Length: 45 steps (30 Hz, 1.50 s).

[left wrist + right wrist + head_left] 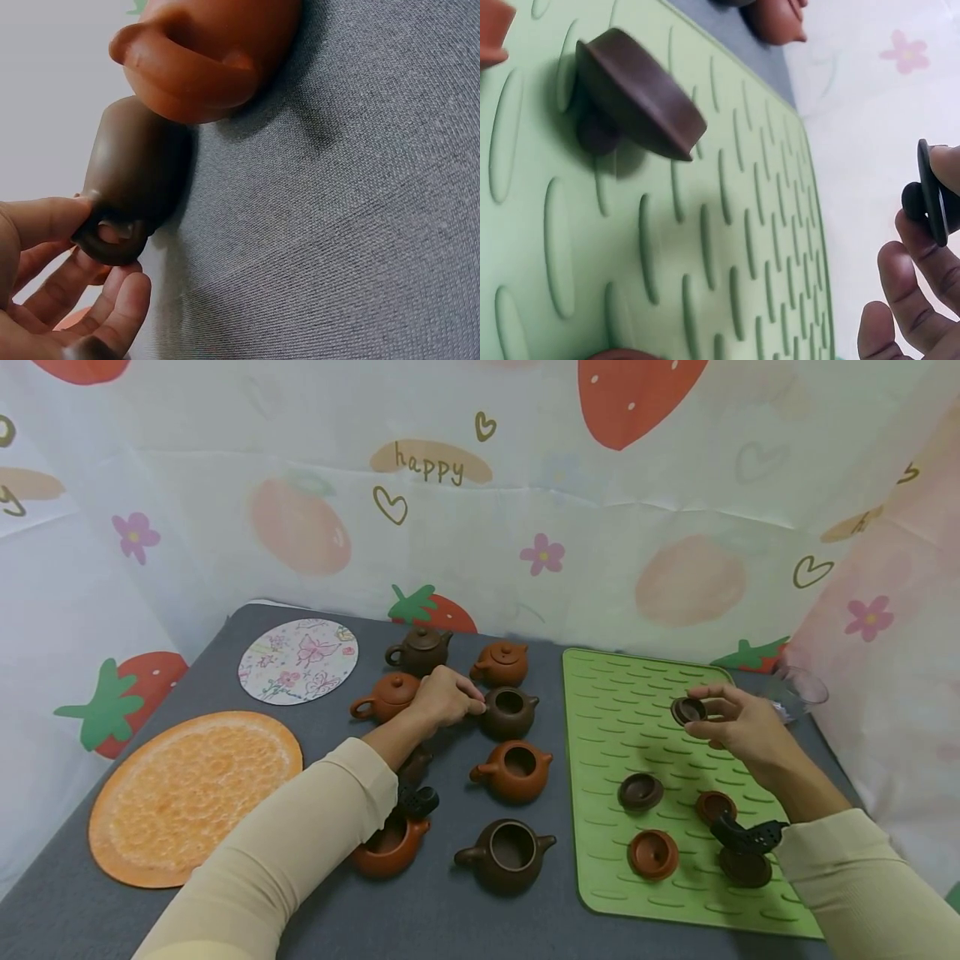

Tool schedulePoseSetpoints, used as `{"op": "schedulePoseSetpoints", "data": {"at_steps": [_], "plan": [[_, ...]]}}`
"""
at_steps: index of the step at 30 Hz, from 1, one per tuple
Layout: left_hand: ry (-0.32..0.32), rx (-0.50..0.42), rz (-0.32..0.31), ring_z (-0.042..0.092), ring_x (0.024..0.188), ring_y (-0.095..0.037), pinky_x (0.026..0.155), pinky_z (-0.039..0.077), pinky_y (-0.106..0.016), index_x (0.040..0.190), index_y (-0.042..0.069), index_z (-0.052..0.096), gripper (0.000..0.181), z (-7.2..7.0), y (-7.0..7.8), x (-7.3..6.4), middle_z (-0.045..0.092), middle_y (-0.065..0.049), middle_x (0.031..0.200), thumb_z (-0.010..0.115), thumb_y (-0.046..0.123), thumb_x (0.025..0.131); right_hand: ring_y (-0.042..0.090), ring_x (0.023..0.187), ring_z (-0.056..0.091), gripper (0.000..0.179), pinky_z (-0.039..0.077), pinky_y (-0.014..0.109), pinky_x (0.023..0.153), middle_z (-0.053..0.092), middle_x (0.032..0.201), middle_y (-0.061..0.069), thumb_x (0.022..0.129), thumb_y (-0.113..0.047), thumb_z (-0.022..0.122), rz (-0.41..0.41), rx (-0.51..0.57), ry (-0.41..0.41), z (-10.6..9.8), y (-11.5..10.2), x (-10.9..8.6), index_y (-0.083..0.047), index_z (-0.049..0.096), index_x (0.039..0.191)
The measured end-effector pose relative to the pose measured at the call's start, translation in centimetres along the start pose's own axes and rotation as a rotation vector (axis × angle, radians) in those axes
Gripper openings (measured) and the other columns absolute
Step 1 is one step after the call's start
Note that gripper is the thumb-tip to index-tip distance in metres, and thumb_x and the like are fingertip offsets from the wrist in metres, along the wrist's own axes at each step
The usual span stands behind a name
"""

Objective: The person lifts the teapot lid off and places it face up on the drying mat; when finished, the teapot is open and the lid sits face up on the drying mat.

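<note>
My left hand [448,697] reaches across the table and pinches the handle of a dark brown lidless teapot [506,725], which stands on the cloth. In the left wrist view, the thumb and fingers sit at that teapot's [133,165] loop handle, and an orange-brown teapot [199,67] is just beyond. Over the green mat, my right hand [738,722] holds a small dark teapot lid [686,711] between thumb and fingers. The right wrist view shows this lid [932,199] edge-on, with its round knob against a finger.
On the green mat [600,718] lie several lids, one a dark lid [641,792]. Lidless teapots, including an orange-brown one [517,774], stand nearer me. Lidded teapots [420,650] are at the back. Two round mats [195,802] lie left; a clear glass [802,689] is right.
</note>
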State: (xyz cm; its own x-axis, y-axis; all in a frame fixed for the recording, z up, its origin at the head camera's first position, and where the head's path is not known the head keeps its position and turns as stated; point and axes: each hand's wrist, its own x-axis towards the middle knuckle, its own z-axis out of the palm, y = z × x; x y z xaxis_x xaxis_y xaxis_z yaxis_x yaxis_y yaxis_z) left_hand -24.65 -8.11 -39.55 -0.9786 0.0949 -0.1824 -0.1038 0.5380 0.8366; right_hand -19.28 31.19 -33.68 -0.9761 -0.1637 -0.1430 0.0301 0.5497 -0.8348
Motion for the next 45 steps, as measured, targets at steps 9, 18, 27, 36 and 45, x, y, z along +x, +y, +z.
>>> {"op": "schedulePoseSetpoints", "data": {"at_steps": [9,18,27,36,45], "plan": [[0.002,0.009,0.005,0.059,0.077,-0.023,0.062,0.048,-0.034,0.081,0.012,0.077,0.005,-0.1,0.0,0.0,0.064,-0.006,0.094,0.077,0.015,0.085,0.024,0.097,0.058,0.057,0.049,0.041,0.077,0.044,0.136,0.027,0.093,-0.014,0.066,0.051,-0.018,-0.024,0.0,1.3,0.1,0.000,0.038,0.141],[0.002,0.011,0.005,0.059,0.077,-0.023,0.061,0.048,-0.034,0.081,0.012,0.077,0.006,-0.2,0.1,-0.1,0.064,-0.007,0.094,0.077,0.015,0.085,0.036,0.102,0.055,0.055,0.048,0.046,0.078,0.044,0.134,0.029,0.094,-0.012,0.065,0.066,-0.069,-0.035,-0.1,2.6,0.3,0.001,0.040,0.141],[0.003,-0.003,-0.005,0.059,0.077,-0.023,0.061,0.049,-0.034,0.081,0.012,0.077,0.005,-0.1,0.0,0.0,0.064,-0.007,0.094,0.077,0.015,0.085,0.036,0.104,0.056,0.053,0.048,0.047,0.079,0.045,0.132,0.031,0.093,-0.012,0.066,0.114,-0.090,-0.058,-0.2,3.9,0.1,0.002,0.042,0.138],[0.006,-0.004,-0.011,0.059,0.075,-0.023,0.059,0.048,-0.034,0.081,0.012,0.077,0.005,-0.1,0.0,-0.1,0.064,-0.007,0.095,0.077,0.015,0.085,0.037,0.102,0.055,0.049,0.048,0.047,0.078,0.044,0.130,0.035,0.091,-0.010,0.066,0.122,-0.158,-0.089,-0.2,4.7,0.0,0.003,0.045,0.134],[-0.010,-0.008,-0.012,0.058,0.074,-0.024,0.060,0.048,-0.035,0.084,0.011,0.077,0.004,-0.1,0.0,-0.1,0.064,-0.007,0.092,0.077,0.014,0.084,0.035,0.096,0.058,0.046,0.048,0.045,0.074,0.056,0.116,0.028,0.089,-0.004,0.066,0.119,-0.216,-0.092,-0.2,5.2,0.2,0.005,0.047,0.130]]}}
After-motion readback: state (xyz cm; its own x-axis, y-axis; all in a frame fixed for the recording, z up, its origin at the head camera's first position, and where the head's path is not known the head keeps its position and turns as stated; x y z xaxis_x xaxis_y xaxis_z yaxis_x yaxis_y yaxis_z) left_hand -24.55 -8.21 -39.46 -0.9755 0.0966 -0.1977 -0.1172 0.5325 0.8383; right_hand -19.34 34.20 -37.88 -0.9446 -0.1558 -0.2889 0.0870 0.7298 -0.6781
